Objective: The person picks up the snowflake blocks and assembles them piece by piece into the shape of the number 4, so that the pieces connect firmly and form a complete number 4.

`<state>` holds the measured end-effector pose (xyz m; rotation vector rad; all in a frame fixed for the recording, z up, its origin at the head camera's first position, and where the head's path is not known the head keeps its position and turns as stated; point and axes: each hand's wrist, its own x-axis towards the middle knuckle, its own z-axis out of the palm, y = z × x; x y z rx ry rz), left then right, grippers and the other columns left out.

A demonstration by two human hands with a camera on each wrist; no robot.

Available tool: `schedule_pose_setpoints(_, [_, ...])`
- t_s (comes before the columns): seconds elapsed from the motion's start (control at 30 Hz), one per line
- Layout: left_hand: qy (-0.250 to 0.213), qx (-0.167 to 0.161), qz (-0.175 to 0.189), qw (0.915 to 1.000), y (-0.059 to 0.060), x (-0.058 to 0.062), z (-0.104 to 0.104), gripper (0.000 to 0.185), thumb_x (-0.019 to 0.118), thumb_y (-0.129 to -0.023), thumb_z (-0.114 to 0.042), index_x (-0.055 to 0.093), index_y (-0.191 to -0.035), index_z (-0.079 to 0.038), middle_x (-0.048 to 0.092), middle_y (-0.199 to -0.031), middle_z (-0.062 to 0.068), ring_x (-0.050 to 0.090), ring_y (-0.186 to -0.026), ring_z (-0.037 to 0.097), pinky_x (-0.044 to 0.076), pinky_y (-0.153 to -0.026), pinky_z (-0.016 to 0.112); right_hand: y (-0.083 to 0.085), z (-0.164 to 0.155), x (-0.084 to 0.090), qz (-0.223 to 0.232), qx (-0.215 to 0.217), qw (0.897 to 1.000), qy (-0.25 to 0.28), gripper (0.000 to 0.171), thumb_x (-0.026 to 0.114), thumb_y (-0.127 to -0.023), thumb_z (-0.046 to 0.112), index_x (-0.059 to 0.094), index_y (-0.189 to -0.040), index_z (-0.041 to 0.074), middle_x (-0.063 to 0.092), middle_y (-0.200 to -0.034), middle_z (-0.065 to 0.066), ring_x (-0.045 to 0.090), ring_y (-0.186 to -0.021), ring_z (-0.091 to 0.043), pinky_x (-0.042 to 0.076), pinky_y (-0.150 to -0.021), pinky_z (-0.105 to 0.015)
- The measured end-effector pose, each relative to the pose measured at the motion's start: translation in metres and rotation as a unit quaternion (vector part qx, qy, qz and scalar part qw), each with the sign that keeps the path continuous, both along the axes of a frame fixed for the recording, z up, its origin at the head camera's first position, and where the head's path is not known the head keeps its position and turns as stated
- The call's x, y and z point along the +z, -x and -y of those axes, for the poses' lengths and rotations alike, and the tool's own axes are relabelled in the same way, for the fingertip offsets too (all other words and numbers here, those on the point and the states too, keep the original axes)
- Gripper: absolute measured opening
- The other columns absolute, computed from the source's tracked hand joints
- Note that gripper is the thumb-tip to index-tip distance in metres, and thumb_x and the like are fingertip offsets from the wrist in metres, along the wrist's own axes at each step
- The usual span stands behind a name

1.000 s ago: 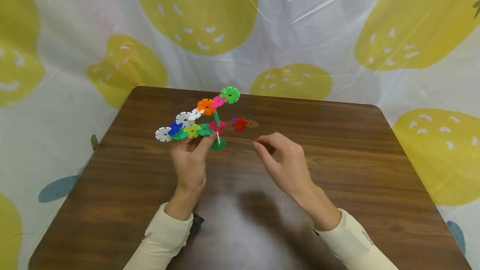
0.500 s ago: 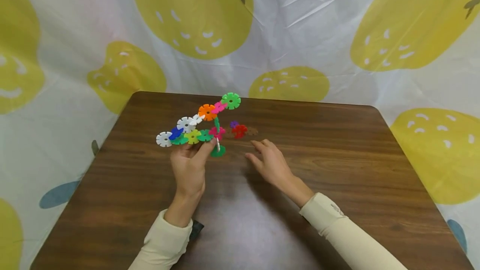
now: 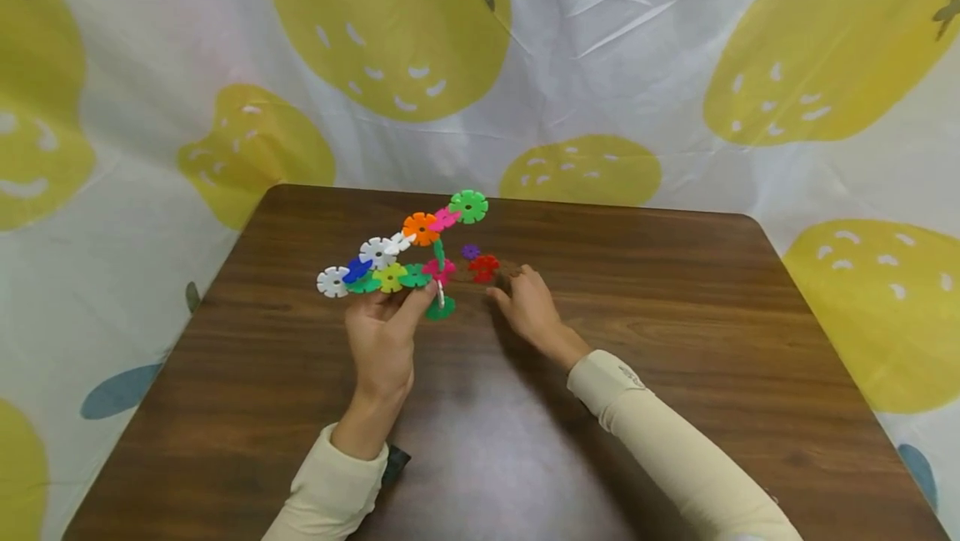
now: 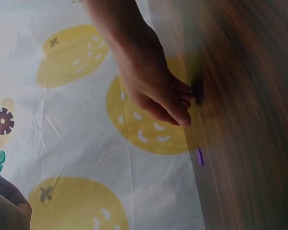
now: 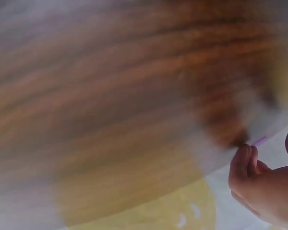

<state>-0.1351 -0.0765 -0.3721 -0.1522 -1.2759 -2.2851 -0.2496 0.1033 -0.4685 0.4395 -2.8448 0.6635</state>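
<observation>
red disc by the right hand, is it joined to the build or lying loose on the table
Loose. The red disc lies flat on the table, apart from the chain of discs held up by the left hand.

right hand (image 4: 149, 81) fingertips on table (image 4: 249, 120) edge | purple disc (image 4: 199, 157) edge-on just below | fruit-print sheet (image 4: 86, 124) behind

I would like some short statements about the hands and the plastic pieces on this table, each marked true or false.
1. The left hand holds the chain of colourful plastic snowflake discs in its grip. True.
2. The right hand lifts a yellow disc high above the table. False: it is low over the brown wooden table, beside the loose red disc.
3. A small loose purple disc lies behind the red one. True.
4. The table is covered by a blue cloth. False: its wood is bare.
</observation>
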Motion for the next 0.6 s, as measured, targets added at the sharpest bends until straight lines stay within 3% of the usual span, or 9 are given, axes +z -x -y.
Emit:
schedule_pose_setpoints(0.2, [-0.001,-0.003,-0.010,0.9999,0.001,-0.002,0.002,0.014,0.070,-0.072,0.007,0.066,-0.084,0.001,0.066,-0.080,0.004,0.062,-0.073,0.015,0.055,-0.069,0.026,0.019,0.009,-0.007,-0.012,0.007,1.000,0.015,0.027,0.063,-0.086,0.020,0.064,-0.108,0.004,0.064,-0.100,-0.016,0.059,-0.094,-0.033,0.049,-0.082,-0.042])
schedule_pose_setpoints(0.37, [-0.003,-0.006,-0.007,1.0000,0.002,-0.002,0.003,0.014,0.070,-0.072,0.008,0.066,-0.083,-0.001,0.066,-0.079,0.003,0.062,-0.072,0.015,0.054,-0.068,0.025,0.033,0.017,-0.006,-0.032,0.014,0.999,-0.034,0.030,0.054,-0.086,0.013,0.060,-0.113,0.000,0.063,-0.110,-0.015,0.057,-0.098,-0.034,0.046,-0.090,-0.043])
schedule_pose_setpoints(0.5, [0.002,-0.012,-0.005,0.9999,0.003,-0.003,0.003,0.014,0.070,-0.072,0.007,0.066,-0.083,-0.002,0.066,-0.079,0.003,0.062,-0.073,0.015,0.055,-0.068,0.026,0.047,0.022,-0.007,-0.033,0.008,0.999,-0.030,0.034,0.054,-0.084,0.018,0.061,-0.112,0.000,0.064,-0.106,-0.018,0.057,-0.097,-0.035,0.045,-0.089,-0.044])
schedule_pose_setpoints(0.6, [0.008,-0.017,-0.009,0.9998,0.003,-0.004,0.004,0.014,0.069,-0.073,0.008,0.066,-0.083,-0.001,0.066,-0.080,0.004,0.063,-0.073,0.016,0.055,-0.068,0.028,0.060,0.026,-0.012,0.000,-0.011,1.000,-0.015,0.037,0.056,-0.084,0.026,0.060,-0.114,0.004,0.063,-0.105,-0.019,0.056,-0.098,-0.037,0.045,-0.089,-0.044])
